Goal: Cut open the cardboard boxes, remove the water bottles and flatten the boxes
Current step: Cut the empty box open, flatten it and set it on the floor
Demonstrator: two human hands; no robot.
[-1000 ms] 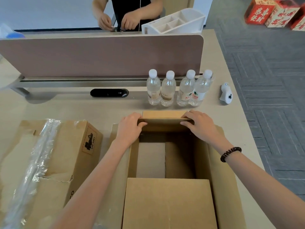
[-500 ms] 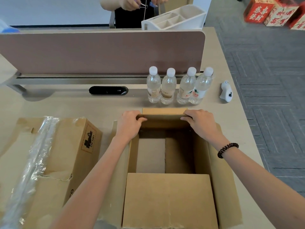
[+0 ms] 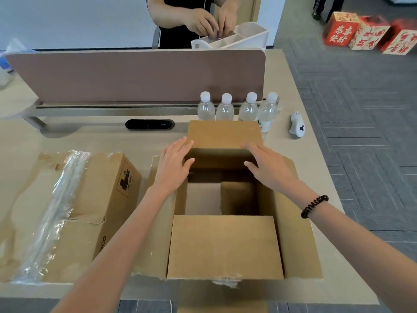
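matt brown cardboard box (image 3: pixel 295 233) with torn glossy tape; a second cardboard box (image 3: pixel 108 199) under crinkled clear plastic film (image 3: pixel 52 213). clear plastic bottles (image 3: pixel 225 108), white caps. smooth matt desk (image 3: pixel 90 141); rough grey carpet (image 3: pixel 361 109).

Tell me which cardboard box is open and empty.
The box under both hands, flaps spread; the left box lies closed, loose tape on top.

Desk divider panel (image 3: pixel 135 75), pinkish-brown, runs across the far side of the desk (image 3: pixel 67 141). Just in front of it, approx mid-desk: black oval cable port (image 3: pixel 149 124). Behind its right end: white compartment organizer (image 3: pixel 234 38), w/ a second person's hands (image 3: pixel 212 21) at it. Right of divider, near desk edge: small white gadget (image 3: pixel 297 125). Far right, on grey carpet (image 3: pixel 361 109): red printed boxes (image 3: pixel 370 33).
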